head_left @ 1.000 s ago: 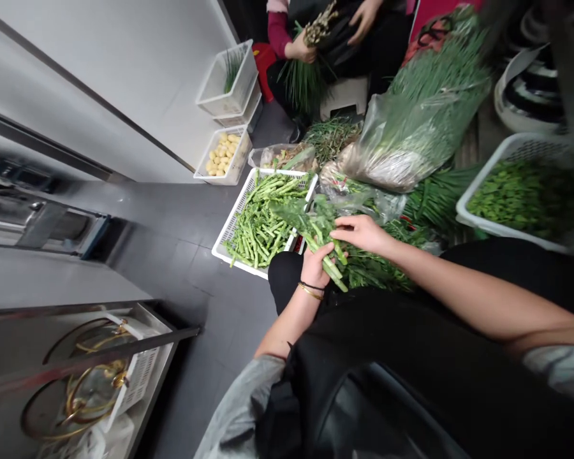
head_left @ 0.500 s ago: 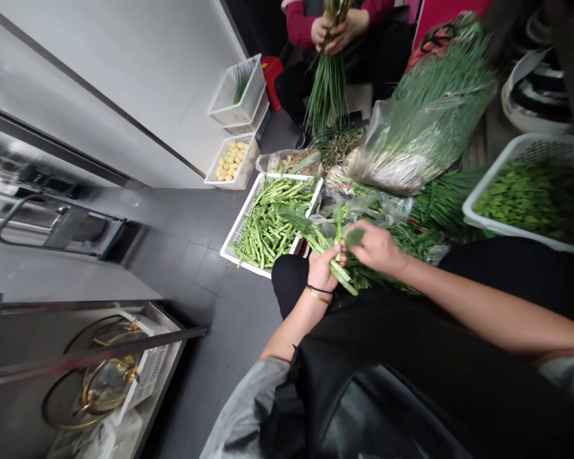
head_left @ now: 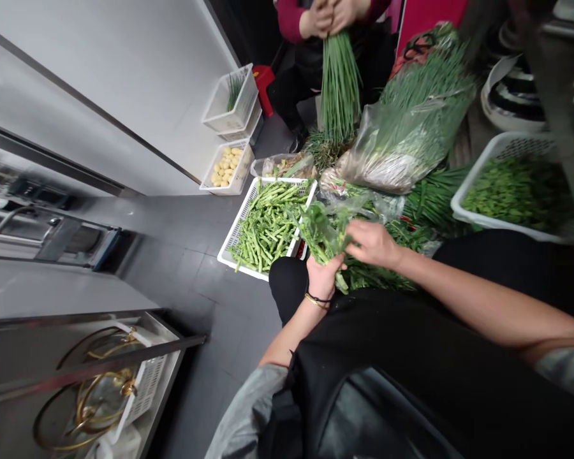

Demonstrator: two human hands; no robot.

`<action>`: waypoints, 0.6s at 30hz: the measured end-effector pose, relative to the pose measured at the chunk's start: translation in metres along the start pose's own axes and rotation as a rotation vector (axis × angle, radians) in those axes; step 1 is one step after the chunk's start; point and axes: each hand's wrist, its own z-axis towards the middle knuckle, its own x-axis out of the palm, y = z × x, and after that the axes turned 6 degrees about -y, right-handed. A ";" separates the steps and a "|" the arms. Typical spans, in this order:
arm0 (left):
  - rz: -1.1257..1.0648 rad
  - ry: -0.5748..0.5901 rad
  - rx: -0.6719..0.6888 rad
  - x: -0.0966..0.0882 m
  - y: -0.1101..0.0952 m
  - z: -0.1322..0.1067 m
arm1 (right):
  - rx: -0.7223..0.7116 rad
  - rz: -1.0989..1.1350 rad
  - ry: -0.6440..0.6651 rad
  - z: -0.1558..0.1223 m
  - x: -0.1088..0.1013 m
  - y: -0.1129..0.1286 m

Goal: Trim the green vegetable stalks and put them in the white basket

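Observation:
My left hand (head_left: 323,278) is closed round a bunch of leafy green stalks (head_left: 321,233) held over my knee. My right hand (head_left: 373,243) pinches a leaf at the top of that bunch. Just left of the bunch, a white basket (head_left: 229,233) on the floor holds several trimmed green stems (head_left: 265,224). A heap of untrimmed greens (head_left: 377,274) lies under my right wrist.
Opposite me a person's hands (head_left: 328,14) grip a long bundle of chives (head_left: 339,86). A clear bag of chives (head_left: 411,127), a basket of greens (head_left: 516,191), a basket of yellow pieces (head_left: 226,166) and stacked empty baskets (head_left: 229,102) stand around. A steel cart (head_left: 76,376) is at lower left.
I have turned the bunch more upright in my left hand, and my right hand has moved from a lone leaf onto its top. The person opposite has lifted the chive bundle higher.

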 end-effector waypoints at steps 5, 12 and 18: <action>-0.201 0.151 -0.173 -0.014 -0.012 0.007 | -0.294 -0.227 0.570 -0.051 -0.020 -0.018; -0.359 0.342 -0.433 -0.019 -0.005 0.008 | 0.165 0.077 0.374 -0.009 -0.035 -0.018; -0.251 0.186 -0.141 -0.007 -0.004 -0.001 | 0.126 0.006 0.017 0.003 -0.006 0.015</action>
